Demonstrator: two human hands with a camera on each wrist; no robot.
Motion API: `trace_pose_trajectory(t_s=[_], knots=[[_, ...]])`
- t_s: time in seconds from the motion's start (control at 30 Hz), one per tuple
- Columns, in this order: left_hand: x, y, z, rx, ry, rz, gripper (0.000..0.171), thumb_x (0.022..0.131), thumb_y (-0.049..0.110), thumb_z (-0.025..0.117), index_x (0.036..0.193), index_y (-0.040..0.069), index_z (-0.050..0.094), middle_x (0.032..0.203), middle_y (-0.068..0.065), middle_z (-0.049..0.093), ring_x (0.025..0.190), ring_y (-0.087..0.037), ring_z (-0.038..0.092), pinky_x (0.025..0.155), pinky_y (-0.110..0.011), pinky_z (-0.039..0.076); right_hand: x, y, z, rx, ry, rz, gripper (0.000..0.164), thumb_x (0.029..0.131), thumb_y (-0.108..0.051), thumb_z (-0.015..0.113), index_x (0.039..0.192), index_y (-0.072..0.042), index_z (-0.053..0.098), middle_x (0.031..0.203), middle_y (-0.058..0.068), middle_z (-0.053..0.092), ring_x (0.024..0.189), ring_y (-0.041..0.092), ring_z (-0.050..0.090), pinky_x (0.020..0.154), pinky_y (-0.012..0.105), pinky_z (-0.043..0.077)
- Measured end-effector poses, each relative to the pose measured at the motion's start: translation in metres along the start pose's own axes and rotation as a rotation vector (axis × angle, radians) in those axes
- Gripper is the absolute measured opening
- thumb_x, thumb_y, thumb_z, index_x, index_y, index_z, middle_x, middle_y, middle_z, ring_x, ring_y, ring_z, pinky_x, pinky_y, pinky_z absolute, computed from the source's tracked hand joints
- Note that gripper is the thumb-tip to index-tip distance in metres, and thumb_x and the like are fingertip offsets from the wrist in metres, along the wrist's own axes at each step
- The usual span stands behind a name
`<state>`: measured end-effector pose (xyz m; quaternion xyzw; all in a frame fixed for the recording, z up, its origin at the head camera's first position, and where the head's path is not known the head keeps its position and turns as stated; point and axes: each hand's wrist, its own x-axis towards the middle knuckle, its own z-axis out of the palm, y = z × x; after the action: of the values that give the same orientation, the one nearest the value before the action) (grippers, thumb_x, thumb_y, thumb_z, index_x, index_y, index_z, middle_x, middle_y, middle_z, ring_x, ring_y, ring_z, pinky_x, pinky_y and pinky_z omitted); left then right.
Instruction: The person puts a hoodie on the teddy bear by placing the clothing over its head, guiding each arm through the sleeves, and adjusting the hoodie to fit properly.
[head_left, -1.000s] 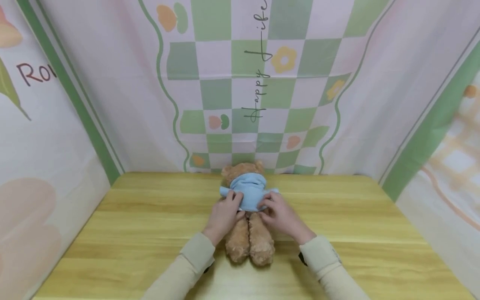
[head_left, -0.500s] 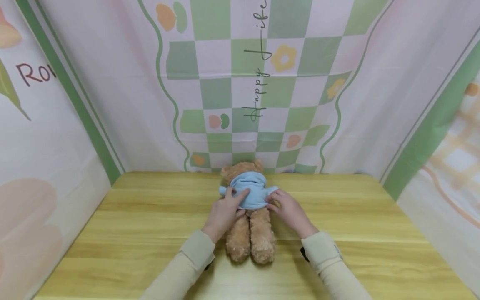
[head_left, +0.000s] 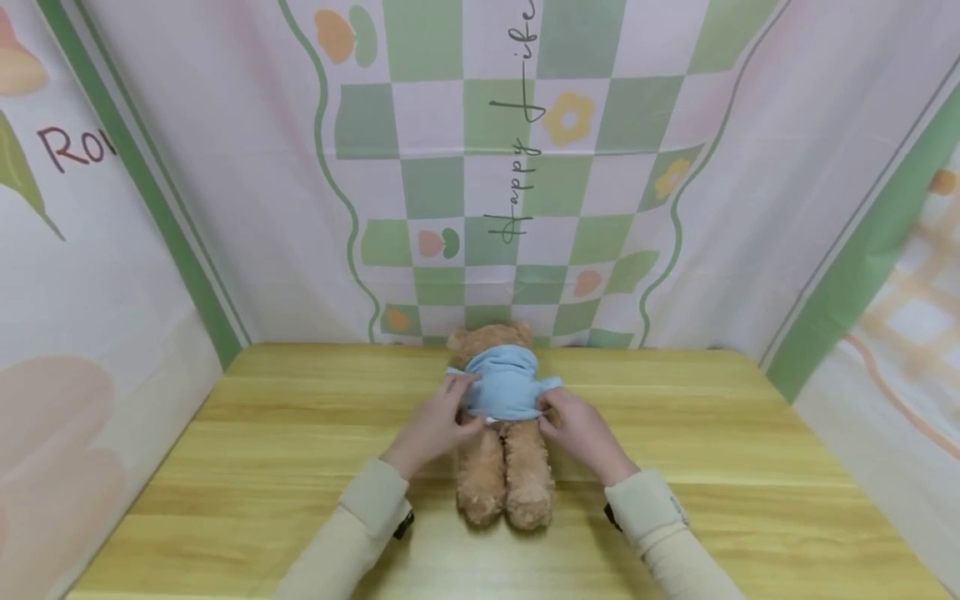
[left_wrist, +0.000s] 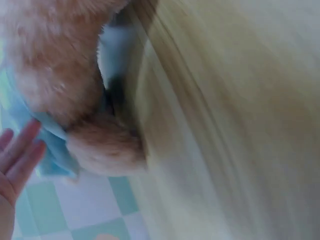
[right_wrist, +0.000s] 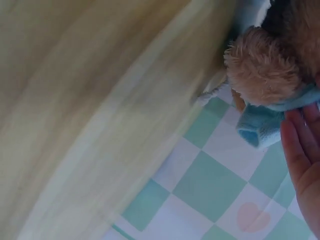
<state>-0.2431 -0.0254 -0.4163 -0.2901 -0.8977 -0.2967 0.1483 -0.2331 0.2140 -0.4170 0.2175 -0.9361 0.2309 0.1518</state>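
Observation:
A brown teddy bear lies on the table with its legs toward me; its face does not show. It wears a light-blue hoodie, bunched in folds around the neck. My left hand is at the hoodie's left side, thumb near the hem and fingers by the sleeve. Its fingers look straight in the left wrist view, close to the blue cloth. At the lower right corner my right hand pinches the hem between thumb and fingers. The right wrist view shows its fingers against the cloth, the tips partly hidden.
The wooden table has its back edge just behind the bear's head. A green-and-white checkered cloth hangs behind it. Printed curtains close in the left side and the right side.
My left hand has drawn back leftward off the hoodie's middle to its side. My right hand has moved slightly right to the hem corner. The bear has shifted a little to the right.

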Motion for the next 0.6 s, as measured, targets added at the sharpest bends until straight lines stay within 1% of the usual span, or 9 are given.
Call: trace_pose_trajectory(t_s=[0.03,0.07,0.1,0.17,0.23,0.3,0.37,0.5,0.6], knots=[[-0.001,-0.002,-0.001,-0.031,0.015,-0.002,0.039,0.089,0.016,0.064,0.126,0.010,0.054,0.113,-0.008,0.057,0.076,-0.012,0.059,0.064,-0.023,0.052,0.000,0.000,0.000,-0.004,-0.006,0.014,0.009,0.084,-0.002,0.064,0.091,-0.008,0.062,0.088,0.005,0.063,0.078,0.015,0.061,0.067,0.032,0.052],[-0.003,-0.004,-0.002,-0.038,0.033,0.006,0.032,0.089,0.012,0.063,0.120,0.009,0.057,0.109,-0.006,0.058,0.077,-0.011,0.059,0.065,-0.022,0.052,0.000,0.001,0.001,-0.011,-0.010,0.027,0.009,0.085,-0.002,0.063,0.092,-0.008,0.062,0.088,0.005,0.063,0.078,0.014,0.060,0.066,0.032,0.051],[-0.003,-0.006,-0.002,-0.018,0.052,0.025,0.025,0.088,0.009,0.062,0.113,0.009,0.060,0.104,-0.005,0.060,0.076,-0.011,0.059,0.064,-0.022,0.051,0.000,0.001,0.001,-0.020,-0.013,0.031,0.009,0.086,-0.002,0.062,0.094,-0.007,0.061,0.088,0.006,0.063,0.077,0.014,0.060,0.066,0.031,0.051],[-0.004,-0.008,-0.001,0.083,0.090,0.094,0.014,0.087,0.009,0.064,0.101,0.011,0.064,0.096,-0.002,0.061,0.075,-0.009,0.058,0.063,-0.020,0.050,0.000,0.002,0.001,-0.030,-0.010,0.034,0.010,0.087,-0.003,0.060,0.096,-0.007,0.062,0.089,0.006,0.064,0.077,0.014,0.061,0.066,0.032,0.051],[-0.003,-0.008,0.002,0.189,0.118,0.166,0.009,0.086,0.012,0.068,0.095,0.013,0.066,0.090,0.000,0.062,0.072,-0.009,0.057,0.061,-0.020,0.049,0.000,0.002,0.000,-0.032,-0.009,0.030,0.010,0.089,-0.003,0.059,0.098,-0.007,0.063,0.091,0.007,0.065,0.078,0.016,0.063,0.067,0.033,0.052],[-0.001,-0.007,0.004,0.262,0.145,0.218,0.010,0.085,0.017,0.072,0.094,0.014,0.067,0.089,0.001,0.062,0.073,-0.009,0.058,0.063,-0.020,0.050,0.000,0.003,0.000,-0.030,-0.014,0.023,0.011,0.090,-0.004,0.059,0.099,-0.006,0.064,0.093,0.008,0.066,0.080,0.018,0.064,0.068,0.034,0.053],[0.000,-0.006,0.006,0.299,0.166,0.252,0.011,0.086,0.019,0.071,0.095,0.014,0.067,0.090,0.001,0.063,0.076,-0.010,0.060,0.065,-0.021,0.051,0.001,0.003,-0.001,-0.022,-0.021,0.023,0.012,0.091,-0.005,0.058,0.101,-0.006,0.064,0.095,0.008,0.067,0.082,0.020,0.065,0.069,0.035,0.054],[0.004,-0.005,0.010,0.334,0.194,0.298,0.010,0.088,0.016,0.068,0.097,0.012,0.065,0.094,-0.001,0.066,0.083,-0.014,0.064,0.072,-0.024,0.054,0.001,0.005,-0.003,-0.005,-0.046,0.041,0.013,0.092,-0.006,0.058,0.103,-0.005,0.065,0.099,0.009,0.068,0.088,0.022,0.066,0.072,0.036,0.054],[0.006,-0.005,0.012,0.395,0.204,0.325,0.010,0.089,0.012,0.065,0.099,0.009,0.062,0.093,-0.003,0.065,0.084,-0.015,0.064,0.072,-0.025,0.055,0.002,0.005,-0.004,0.003,-0.061,0.046,0.014,0.092,-0.008,0.059,0.104,-0.006,0.066,0.101,0.009,0.068,0.090,0.022,0.066,0.074,0.037,0.054]])
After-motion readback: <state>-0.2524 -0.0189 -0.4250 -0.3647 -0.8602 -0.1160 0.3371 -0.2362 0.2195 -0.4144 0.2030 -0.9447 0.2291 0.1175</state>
